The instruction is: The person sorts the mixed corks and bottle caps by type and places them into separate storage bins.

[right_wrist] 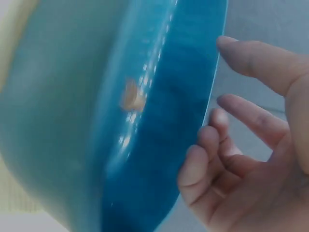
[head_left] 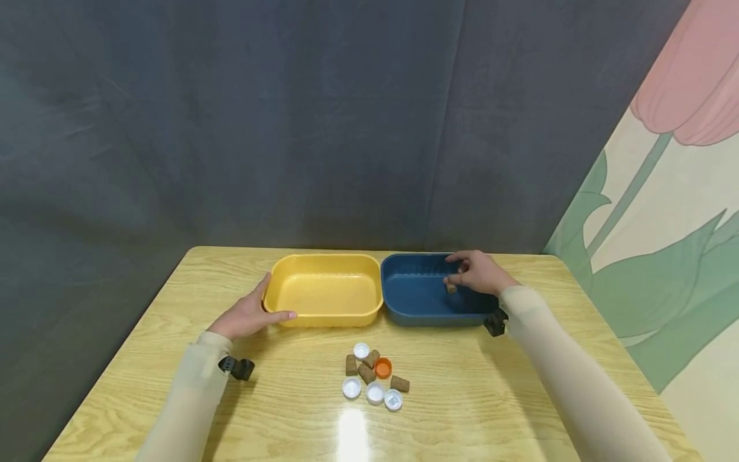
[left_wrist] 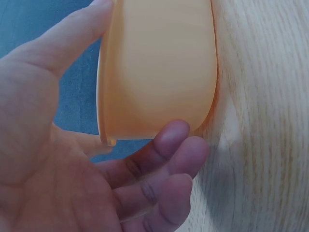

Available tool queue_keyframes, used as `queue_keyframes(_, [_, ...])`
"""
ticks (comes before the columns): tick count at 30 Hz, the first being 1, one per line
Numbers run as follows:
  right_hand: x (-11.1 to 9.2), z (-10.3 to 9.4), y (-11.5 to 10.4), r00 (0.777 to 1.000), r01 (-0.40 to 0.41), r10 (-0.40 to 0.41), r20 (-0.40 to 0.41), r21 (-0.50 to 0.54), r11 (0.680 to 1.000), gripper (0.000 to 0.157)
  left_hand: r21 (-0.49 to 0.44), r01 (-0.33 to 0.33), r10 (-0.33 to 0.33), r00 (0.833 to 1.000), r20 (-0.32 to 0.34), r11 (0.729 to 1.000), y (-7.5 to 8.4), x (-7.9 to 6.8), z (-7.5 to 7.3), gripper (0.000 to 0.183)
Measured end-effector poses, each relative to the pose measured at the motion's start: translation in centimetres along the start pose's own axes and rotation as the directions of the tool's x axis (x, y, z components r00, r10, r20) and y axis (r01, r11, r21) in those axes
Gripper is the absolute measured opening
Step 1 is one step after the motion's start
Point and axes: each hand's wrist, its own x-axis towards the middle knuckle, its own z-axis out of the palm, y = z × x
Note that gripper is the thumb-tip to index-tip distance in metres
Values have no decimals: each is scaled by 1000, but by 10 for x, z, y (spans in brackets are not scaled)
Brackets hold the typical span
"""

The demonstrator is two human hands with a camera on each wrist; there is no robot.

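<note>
My left hand (head_left: 248, 316) holds the left end of a yellow plastic tray (head_left: 325, 319). Its thumb lies along the front rim, and in the left wrist view the bent fingers (left_wrist: 166, 154) reach round the tray's outer wall. Above the right end of a blue tray (head_left: 427, 316) is my right hand (head_left: 482, 273), thumb and fingers spread apart. A cork (head_left: 451, 289) shows just below its fingertips. The right wrist view has that cork (right_wrist: 133, 97) blurred inside the blue tray, away from the fingers.
Loose corks (head_left: 399, 384), white bottle caps (head_left: 351, 387) and an orange cap (head_left: 383, 367) lie in a cluster on the wooden table (head_left: 450, 423), in front of the trays. The trays stand side by side near the far edge, before a dark curtain (head_left: 323, 128).
</note>
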Motion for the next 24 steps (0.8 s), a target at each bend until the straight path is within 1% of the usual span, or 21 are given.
queue_keyframes(4, [-13, 7, -11, 995, 82, -80, -52, 42, 996, 54, 3, 3, -3, 1000, 2, 1000, 1, 1, -2, 121])
queue_keyframes(7, [-27, 14, -24, 986, 157, -152, -61, 80, 984, 52, 3, 1, -1, 1000, 0, 1000, 1, 1, -3, 121])
queue_keyframes(10, [-45, 24, -36, 977, 214, -211, -42, 131, 968, 47, -2, -3, 3, 1000, 1, 1000, 3, 1, -3, 121])
queue_keyframes(14, [-66, 43, -45, 964, 258, -267, 11, 208, 943, 41, -3, 0, 1, 1000, 9, 1000, 4, 1, -3, 122])
queue_keyframes(18, [-82, 67, -46, 936, 328, -349, 43, 249, 911, 41, -7, -1, 1, 1000, 16, 1000, 4, 0, -2, 123])
queue_keyframes(21, [-92, 85, -47, 925, 339, -372, 78, 273, 900, 44, -18, -6, 7, 1000, 19, 1000, 4, 0, -2, 122])
queue_keyframes(23, [-98, 96, -49, 924, 323, -367, 108, 292, 900, 45, -23, -7, 7, 1000, 22, 1000, 4, 0, -2, 121])
queue_keyframes(24, [-100, 100, -50, 926, 303, -354, 128, 307, 902, 46, -24, -3, 4, 1000, 24, 1000, 3, 0, -1, 121])
